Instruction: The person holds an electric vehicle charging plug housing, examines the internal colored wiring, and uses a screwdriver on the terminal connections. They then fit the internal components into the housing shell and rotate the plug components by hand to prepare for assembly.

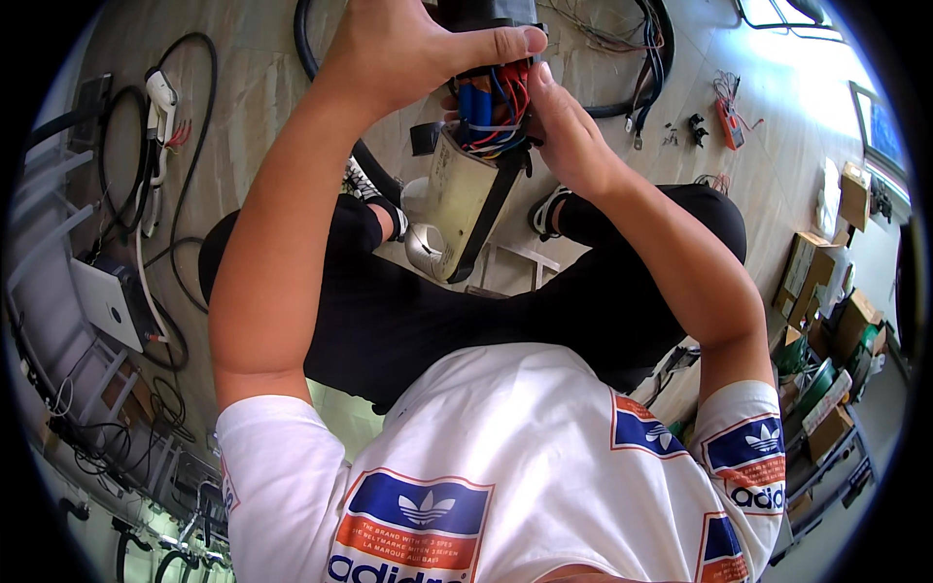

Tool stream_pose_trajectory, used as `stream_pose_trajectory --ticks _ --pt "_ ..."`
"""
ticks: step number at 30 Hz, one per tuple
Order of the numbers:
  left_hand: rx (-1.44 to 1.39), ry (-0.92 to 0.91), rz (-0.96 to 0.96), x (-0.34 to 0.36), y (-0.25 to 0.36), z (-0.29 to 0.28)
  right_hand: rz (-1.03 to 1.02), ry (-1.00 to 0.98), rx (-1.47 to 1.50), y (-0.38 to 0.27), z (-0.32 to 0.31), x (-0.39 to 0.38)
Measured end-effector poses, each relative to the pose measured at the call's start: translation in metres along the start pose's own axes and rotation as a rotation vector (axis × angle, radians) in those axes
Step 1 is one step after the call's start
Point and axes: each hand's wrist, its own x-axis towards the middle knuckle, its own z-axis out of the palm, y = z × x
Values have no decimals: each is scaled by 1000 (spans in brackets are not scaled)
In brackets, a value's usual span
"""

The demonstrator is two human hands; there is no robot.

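A cream metal housing [466, 214] with a black edge and a rounded silver part [428, 251] at its lower end stands between my bent legs. From its upper opening come blue cylinders [476, 102] and a bundle of red, blue and other coloured wires [513, 92]. My left hand [418, 53] is closed on a dark grey component [483, 12] at the top, thumb lying across it. My right hand [573, 131] grips the right side of the same wired unit, thumb up beside the wires; its other fingers are mostly hidden.
A large black tyre ring [306, 34] lies behind the housing. Cables with a white connector [160, 102] and a silver box [107, 301] are at left. A red meter [729, 124] and small black parts [697, 129] lie upper right. Cardboard boxes [807, 277] line the right side.
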Motion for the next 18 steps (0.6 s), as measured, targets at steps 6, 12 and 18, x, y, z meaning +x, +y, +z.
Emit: stream_pose_trajectory --ticks 6,12,18 --pt "1 -39 5 2 -12 0 25 45 24 0 2 -1" --pt "-103 -76 -24 1 -6 4 -14 53 -12 4 -3 -1" --pt "-180 -101 -14 5 -21 3 10 74 -19 6 -4 1"
